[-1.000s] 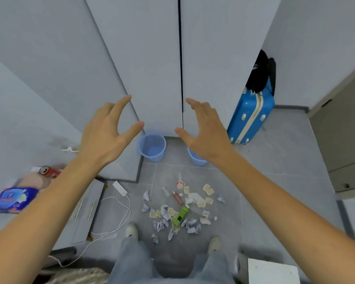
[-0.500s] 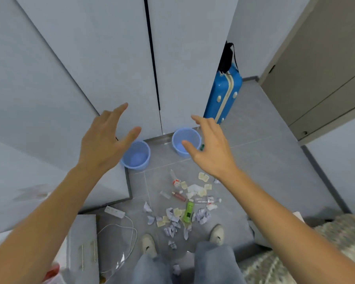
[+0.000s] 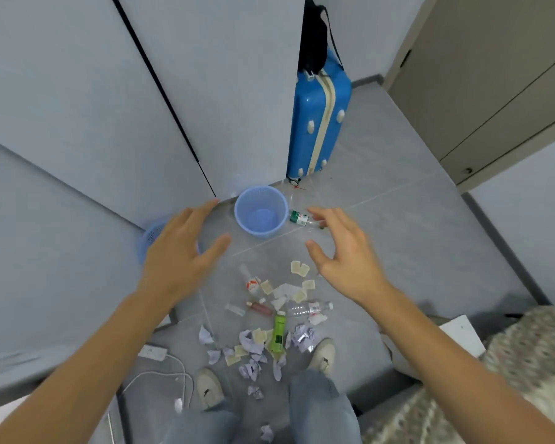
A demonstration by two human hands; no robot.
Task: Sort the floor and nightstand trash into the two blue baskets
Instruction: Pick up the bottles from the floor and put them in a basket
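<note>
One blue basket (image 3: pixel 260 211) stands on the grey floor by the wardrobe doors. A second blue basket (image 3: pixel 148 238) sits to its left, mostly hidden behind my left hand (image 3: pixel 180 251). My right hand (image 3: pixel 343 254) hovers to the right of the first basket. Both hands are spread, empty and held above the floor. Below them lies a scatter of trash: crumpled paper balls (image 3: pixel 249 342), beige squares (image 3: pixel 299 268), a green bottle (image 3: pixel 278 334), a clear bottle (image 3: pixel 308 308) and a small red-capped bottle (image 3: pixel 259 307). Another small bottle (image 3: pixel 300 218) lies beside the first basket.
A blue suitcase (image 3: pixel 318 116) with a black bag on top stands against the wardrobe. A white power strip (image 3: pixel 153 352) and cable lie at lower left. My shoes (image 3: pixel 209 387) stand at the edge of the trash. A patterned bedspread (image 3: pixel 494 379) is at lower right.
The view has swung right and tilted down; the nightstand has left the frame. Both hands have dropped lower toward the baskets, still spread and empty.
</note>
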